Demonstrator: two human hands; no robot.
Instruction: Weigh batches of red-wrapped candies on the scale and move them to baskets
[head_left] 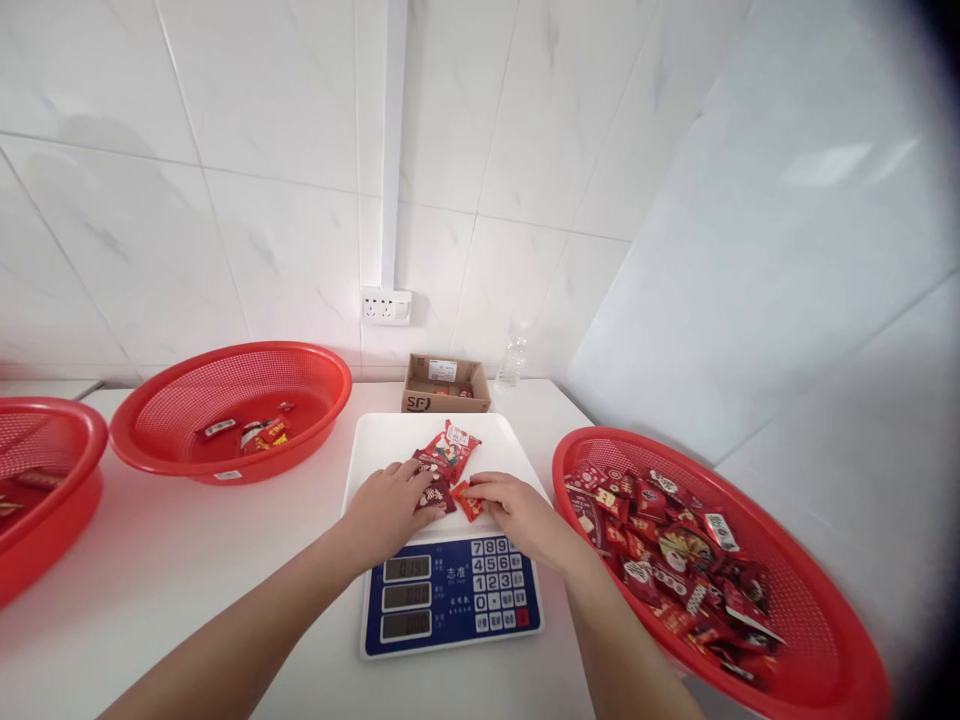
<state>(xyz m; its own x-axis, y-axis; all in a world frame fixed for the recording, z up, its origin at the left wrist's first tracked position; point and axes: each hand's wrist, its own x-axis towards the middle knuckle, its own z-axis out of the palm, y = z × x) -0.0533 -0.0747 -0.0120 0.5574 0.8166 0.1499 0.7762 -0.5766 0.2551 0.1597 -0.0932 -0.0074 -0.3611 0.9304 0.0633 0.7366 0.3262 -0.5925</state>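
A white scale point(450, 590) with a blue keypad front stands on the white counter, and a small pile of red snack packets point(450, 452) lies on its tray point(390, 440). My left hand point(390, 505) rests on the near edge of the pile, fingers curled over a dark red packet point(436, 496). My right hand point(514, 505) pinches a small orange-red packet point(469, 500) at the tray's front edge. Both hands nearly meet at the pile.
A red mesh basket point(810, 600) full of red packets sits at the right. A second red basket point(232, 400) with a few packets stands back left, a third point(45, 470) at the far left edge. Behind the scale are a cardboard box point(446, 385), a clear bottle point(512, 360) and a wall socket point(386, 306).
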